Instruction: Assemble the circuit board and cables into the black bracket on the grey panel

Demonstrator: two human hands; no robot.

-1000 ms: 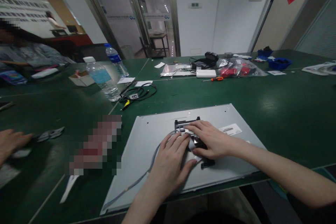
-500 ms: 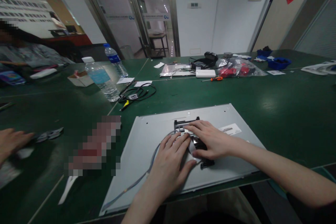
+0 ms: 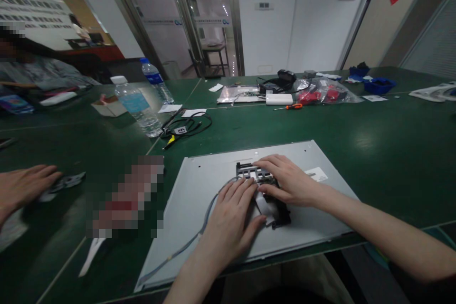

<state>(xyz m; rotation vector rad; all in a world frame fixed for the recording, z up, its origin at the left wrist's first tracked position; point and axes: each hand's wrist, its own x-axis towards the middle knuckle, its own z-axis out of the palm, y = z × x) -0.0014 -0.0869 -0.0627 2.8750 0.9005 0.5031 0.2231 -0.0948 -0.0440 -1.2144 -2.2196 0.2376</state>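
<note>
A flat light-grey metal panel (image 3: 199, 185) lies on the table before me, with a black plastic bracket (image 3: 284, 216) on its middle. Across the bracket runs a white ribbon strip (image 3: 262, 205). A grey cable (image 3: 204, 223) goes from the bracket to the panel's near left corner. My left hand (image 3: 235, 213) rests flat at the bracket's left side, fingers stretched together and thumb apart. Spread over the bracket's upper right part is my right hand (image 3: 288, 180), fingertips near its top edge and thumb lower down. Both hands hide parts of the bracket.
Left of the panel lie a blurred-out item (image 3: 128, 199) and another person's hand (image 3: 28, 187). Farther back are two water bottles (image 3: 137, 107), black cables (image 3: 188, 126), an orange screwdriver (image 3: 294, 106), a white box (image 3: 279, 99) and plastic bags (image 3: 327, 91).
My right hand has shifted slightly up, its thumb higher, so more of the bracket and ribbon strip shows. My left hand stays nearly still. The other person's hand has moved right.
</note>
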